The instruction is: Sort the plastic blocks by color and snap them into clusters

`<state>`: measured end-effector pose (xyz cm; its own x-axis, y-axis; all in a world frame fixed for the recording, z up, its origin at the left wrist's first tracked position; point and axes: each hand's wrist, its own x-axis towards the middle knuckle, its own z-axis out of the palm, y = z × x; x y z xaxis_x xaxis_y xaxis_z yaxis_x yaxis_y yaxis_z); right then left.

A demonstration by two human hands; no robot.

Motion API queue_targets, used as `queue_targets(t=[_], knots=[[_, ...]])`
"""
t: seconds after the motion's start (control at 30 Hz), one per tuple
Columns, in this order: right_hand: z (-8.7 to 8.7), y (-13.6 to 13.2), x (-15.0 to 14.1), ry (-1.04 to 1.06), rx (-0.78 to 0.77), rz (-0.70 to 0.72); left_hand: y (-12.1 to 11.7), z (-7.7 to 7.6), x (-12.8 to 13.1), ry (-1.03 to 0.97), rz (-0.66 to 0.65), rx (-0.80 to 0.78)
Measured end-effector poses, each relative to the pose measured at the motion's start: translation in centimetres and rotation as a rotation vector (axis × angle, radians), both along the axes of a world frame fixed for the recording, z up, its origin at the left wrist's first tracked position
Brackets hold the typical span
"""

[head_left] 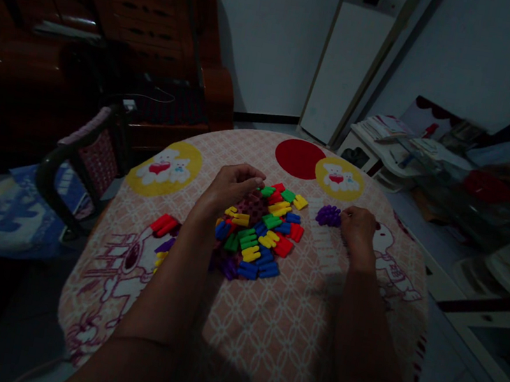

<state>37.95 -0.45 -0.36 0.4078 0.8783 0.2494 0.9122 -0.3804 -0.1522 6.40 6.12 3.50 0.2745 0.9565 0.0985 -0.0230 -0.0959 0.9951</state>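
On the round table lies a heap of plastic toy blocks [272, 221] in red, yellow, green, blue and purple, many with finger-like prongs. My left hand [233, 189] hovers over the far left side of the heap. Its fingers are curled and thumb and forefinger come close together beside a green block [267, 191]; whether something small sits between them is hidden. To the right of the heap, my right hand [359, 228] is closed at the end of a cluster of purple blocks [328, 215], pinching it. Dark reddish blocks [252, 209] show in the heap below my left hand.
A patterned cloth [273, 323] covers the table. Red blocks [164, 224] lie left of my left forearm. A chair [89, 165] stands at the left, a wooden bench [155, 27] behind it. At the right is a cluttered glass-topped cabinet [436, 174]; a tall white unit [352, 64] stands behind.
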Motion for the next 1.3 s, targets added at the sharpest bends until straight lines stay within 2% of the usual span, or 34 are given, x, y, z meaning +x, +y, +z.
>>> queue_targets(t=[0.07,0.17,0.23,0.33,0.43,0.53,0.63,0.77,0.87,0.97,1.07,1.17,1.3], knots=[[0.4,-0.1,0.0,-0.003,0.003,0.001,0.0,0.1,-0.3,0.013,0.015,0.008],[1.8,-0.4,-0.9,-0.011,0.057,-0.014,0.1,0.3,-0.9,0.023,0.059,0.028],[2.9,-0.6,-2.4,0.027,0.115,0.047,0.2,0.5,-1.4,0.009,0.098,0.043],[4.1,-1.1,-6.6,0.174,0.117,0.328,0.2,1.0,-2.4,-0.027,0.18,0.068],[4.2,-2.3,-12.1,0.276,-0.055,0.714,0.3,1.4,-3.7,-0.066,0.293,0.108],[3.4,-3.9,-16.6,0.232,-0.25,1.01,0.5,1.6,-5.0,-0.108,0.406,0.147],[1.7,-5.3,-19.3,0.133,-0.331,1.139,0.7,1.7,-5.7,-0.117,0.47,0.15],[-0.6,-6.1,-20.8,0.028,-0.347,1.186,0.6,1.7,-5.5,-0.107,0.454,0.141],[-0.8,-6.3,-21.1,0.05,-0.37,1.225,0.5,1.7,-5.0,-0.092,0.435,0.137],[0.6,-6.2,-20.8,0.181,-0.352,1.199,0.5,1.8,-4.9,-0.091,0.43,0.136],[2.4,-5.4,-19.4,0.399,-0.234,1.096,0.5,1.7,-4.9,-0.097,0.427,0.138],[3.6,-4.2,-16.9,0.563,-0.081,0.953,0.6,1.6,-4.8,-0.092,0.42,0.136],[4.7,-2.9,-12.6,0.576,0.104,0.814,0.5,1.7,-4.7,-0.077,0.406,0.128]])
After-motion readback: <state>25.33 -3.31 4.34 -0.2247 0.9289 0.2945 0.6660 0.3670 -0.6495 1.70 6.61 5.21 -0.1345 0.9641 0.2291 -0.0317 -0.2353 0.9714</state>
